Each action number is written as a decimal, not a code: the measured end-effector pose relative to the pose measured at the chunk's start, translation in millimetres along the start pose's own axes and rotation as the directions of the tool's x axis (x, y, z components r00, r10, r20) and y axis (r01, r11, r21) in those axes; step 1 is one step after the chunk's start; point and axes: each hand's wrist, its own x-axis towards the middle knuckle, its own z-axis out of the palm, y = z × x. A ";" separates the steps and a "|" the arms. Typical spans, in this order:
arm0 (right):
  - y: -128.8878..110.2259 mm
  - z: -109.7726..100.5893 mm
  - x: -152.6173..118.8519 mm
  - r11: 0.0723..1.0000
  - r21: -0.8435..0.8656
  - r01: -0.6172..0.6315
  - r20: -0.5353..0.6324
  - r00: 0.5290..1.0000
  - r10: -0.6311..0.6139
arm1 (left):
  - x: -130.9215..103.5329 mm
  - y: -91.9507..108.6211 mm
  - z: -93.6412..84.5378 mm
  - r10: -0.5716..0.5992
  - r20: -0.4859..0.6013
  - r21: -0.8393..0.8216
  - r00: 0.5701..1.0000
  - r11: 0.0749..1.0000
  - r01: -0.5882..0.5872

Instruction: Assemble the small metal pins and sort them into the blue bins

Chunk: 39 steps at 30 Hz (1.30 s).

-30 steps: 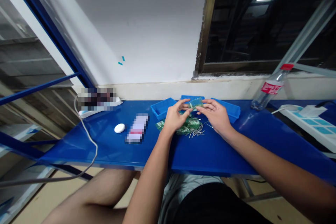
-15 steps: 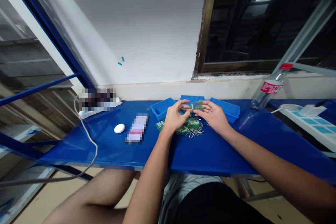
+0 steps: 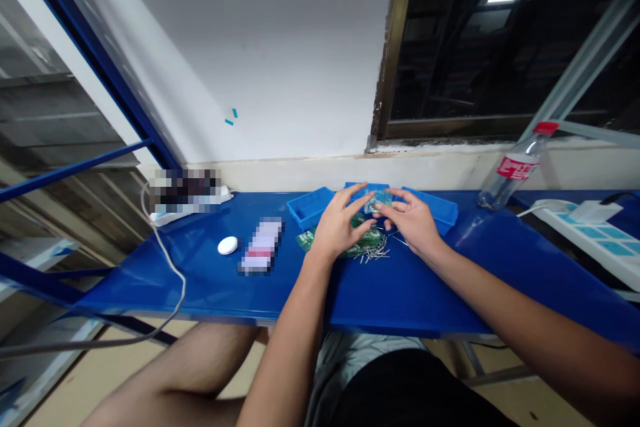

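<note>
My right hand (image 3: 414, 219) pinches a small clear green packet (image 3: 379, 201) above the blue table. To its left is my left hand (image 3: 341, 221), fingers spread, its fingertips near the packet with nothing held between them. Beneath the hands lies a pile of green packets (image 3: 371, 241), partly hidden by my left hand. Thin metal pins (image 3: 373, 253) are heaped at the pile's front right edge. Behind the hands stand a left blue tray (image 3: 310, 209), a middle blue tray (image 3: 356, 187) and a right blue tray (image 3: 440, 209).
A bottle with a red cap (image 3: 515, 167) stands at the back right, near a white power strip (image 3: 600, 233). On the left are a white oval object (image 3: 227, 245), a blurred-out flat item (image 3: 261, 245) and a grey cable (image 3: 181, 280) running off the table edge.
My left hand has let go of the packet and its fingers have spread. My right hand now holds the packet alone, turned and slightly to the right.
</note>
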 end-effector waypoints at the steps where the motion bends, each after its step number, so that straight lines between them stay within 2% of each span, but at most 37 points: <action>1: -1.3 0.3 -0.9 1.000 -0.005 0.003 0.010 1.000 -0.003 | 0.2 -1.8 0.9 0.019 0.016 0.010 1.000 1.000 -0.019; 3: -2.8 0.9 -2.4 0.999 -0.020 0.030 0.039 0.999 -0.029 | 0.4 -6.6 3.2 0.040 0.037 0.022 0.999 0.999 -0.041; 6: -2.4 1.2 -3.3 0.996 -0.053 0.078 0.091 0.993 -0.073 | 0.2 -12.3 4.8 0.022 -0.001 0.021 1.000 1.000 -0.022; 9: -1.1 0.8 -2.8 0.987 -0.088 0.133 0.122 0.985 -0.122 | -0.2 -12.1 3.1 -0.066 -0.091 -0.021 0.994 0.998 0.064; 12: -1.0 -1.2 -1.0 0.958 -0.174 0.228 0.078 0.973 -0.217 | 0.2 -7.9 0.7 -0.177 -0.129 -0.108 0.976 0.981 0.163; 14: -1.6 -4.3 1.0 0.908 -0.288 0.304 0.056 0.952 -0.301 | 0.7 -5.4 0.4 -0.235 -0.110 -0.161 0.966 0.963 0.216; 16: -2.0 -8.0 3.1 0.857 -0.372 0.355 0.101 0.934 -0.343 | 0.7 -4.1 1.7 -0.277 -0.061 -0.192 0.959 0.946 0.261; 19: -2.2 -12.0 5.2 0.873 -0.341 0.349 0.188 0.935 -0.300 | 0.0 -4.8 5.5 -0.315 0.011 -0.219 0.949 0.925 0.309; 21: -1.8 -12.8 5.5 0.902 -0.294 0.317 0.210 0.942 -0.262 | -0.4 -6.0 7.4 -0.341 0.003 -0.221 0.940 0.917 0.333; 23: -0.7 -12.5 5.5 0.920 -0.264 0.289 0.192 0.951 -0.243 | -0.2 -6.6 7.8 -0.364 -0.052 -0.214 0.930 0.914 0.346; 26: 2.9 -11.7 5.7 0.940 -0.213 0.266 0.061 0.964 -0.259 | 1.2 -4.9 5.7 -0.360 -0.132 -0.202 0.924 0.922 0.330; 29: 5.9 -9.9 3.8 0.931 -0.238 0.276 -0.040 0.955 -0.293 | 2.3 0.4 3.5 -0.323 -0.088 -0.192 0.942 0.934 0.302; 30: 5.9 -8.7 2.2 0.920 -0.262 0.292 -0.020 0.951 -0.307 | 2.5 2.4 3.4 -0.307 -0.052 -0.204 0.950 0.935 0.290; 32: 4.0 -5.2 -2.1 0.887 -0.303 0.348 0.096 0.937 -0.335 | 2.5 5.5 3.9 -0.281 0.001 -0.236 0.960 0.933 0.273; 34: 0.7 -1.2 -6.5 0.851 -0.321 0.416 0.244 0.905 -0.349 | 2.4 6.2 5.0 -0.271 0.002 -0.244 0.963 0.934 0.263; 36: -1.9 1.5 -9.0 0.827 -0.333 0.452 0.333 0.877 -0.345 | 2.2 4.0 5.9 -0.271 -0.020 -0.226 0.962 0.939 0.260; 37: -2.4 1.8 -9.0 0.828 -0.338 0.449 0.336 0.879 -0.339 | 2.1 2.3 6.2 -0.273 -0.029 -0.218 0.961 0.940 0.261; 39: -1.9 0.6 -7.1 0.850 -0.331 0.409 0.265 0.905 -0.332 | 2.0 -1.1 6.2 -0.283 -0.045 -0.211 0.958 0.940 0.268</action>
